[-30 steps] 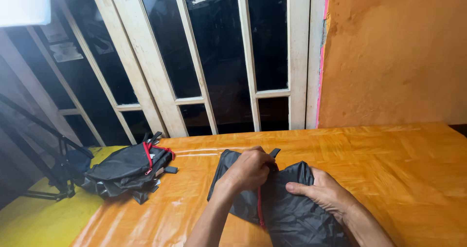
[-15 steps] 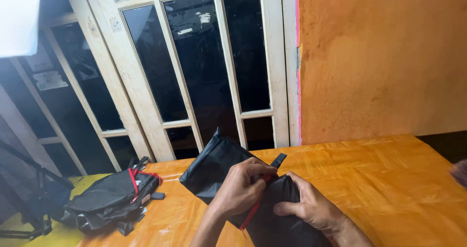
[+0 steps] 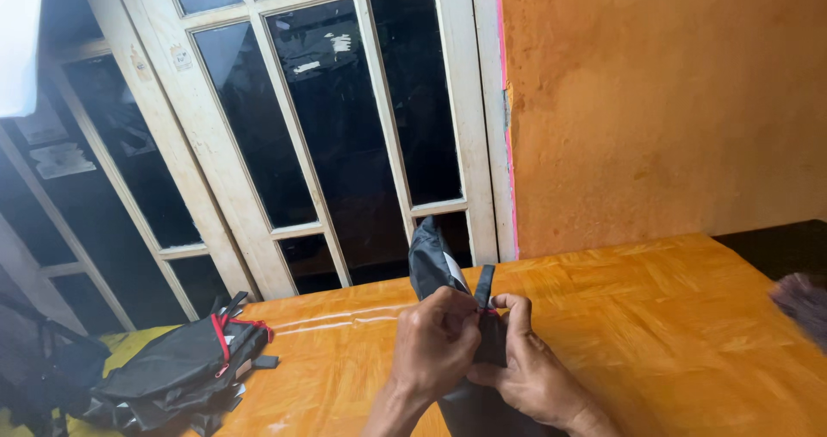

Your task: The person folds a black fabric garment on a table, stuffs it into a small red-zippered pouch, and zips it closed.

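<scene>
In the head view, both hands meet at about six o'clock, low in the middle, above the glossy orange wood-grain worktop (image 3: 672,316). The left hand (image 3: 435,342) and the right hand (image 3: 530,372) together hold up a black fabric bag with a thin red trim (image 3: 431,260), which rises toward twelve o'clock from between them, its upper flap standing in front of the glazed door. The left hand's fingers (image 3: 457,303) are pressed together, pinching a short black strap (image 3: 485,286) at the bag's top edge. The right hand's fingers (image 3: 512,308) curl around the same edge from the other side, touching the strap and the cloth below it.

At eight o'clock, well apart from the hands, a second black bag with a red zip line (image 3: 177,372) lies flat on the worktop's far-left end. Behind, from ten to twelve o'clock, stands a cream-framed door with dark glass panes (image 3: 345,136); at two o'clock is a rough orange wall (image 3: 672,101).
</scene>
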